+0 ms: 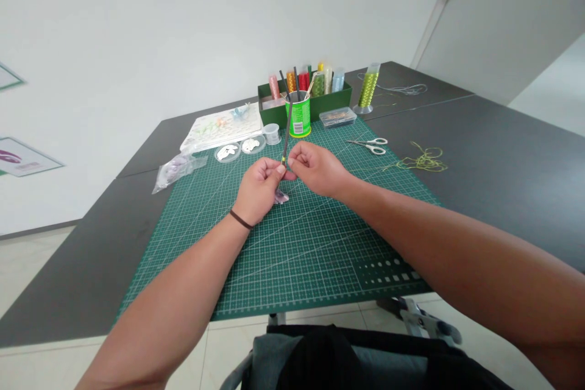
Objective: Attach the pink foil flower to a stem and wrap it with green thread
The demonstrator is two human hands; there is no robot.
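A: Hand state?

B: Left hand (260, 189), brown cord bracelet on the wrist: thumb and forefinger pinching a thin matte-black rod (287, 131) near its lower end. Rod stands nearly upright, top leaning slightly toward 12 o'clock. Right hand (316, 169): fingers bunched, tips pressed together at the rod, right beside the left pinch. Any fine strand between them is too small to tell.

A: Anything on the rod?

B: Short yellow-green band (284, 160) at the pinch. Could be wrapped thread, can't confirm.

A: Under the hands?

B: Sheer lilac fabric scrap (281, 197) just below the left hand, on a green gridded cutting mat (292, 262).

A: Surroundings, from the hands?

B: 12 o'clock: green cylindrical can (298, 116) holding dark rods, in front of a dark green tray (305, 99) of thread spools. 2 o'clock: steel scissors with pale loop handles (368, 145). 3 o'clock: loose yellow-green thread (423, 160). 10 o'clock: two clear round dishes of white shapes (227, 152).

A: Handling advice?

B: My call: keep both pinches tight together and forearms steady. Long free end amplifies any finger wobble. Keep the rod clear of the fabric scrap.
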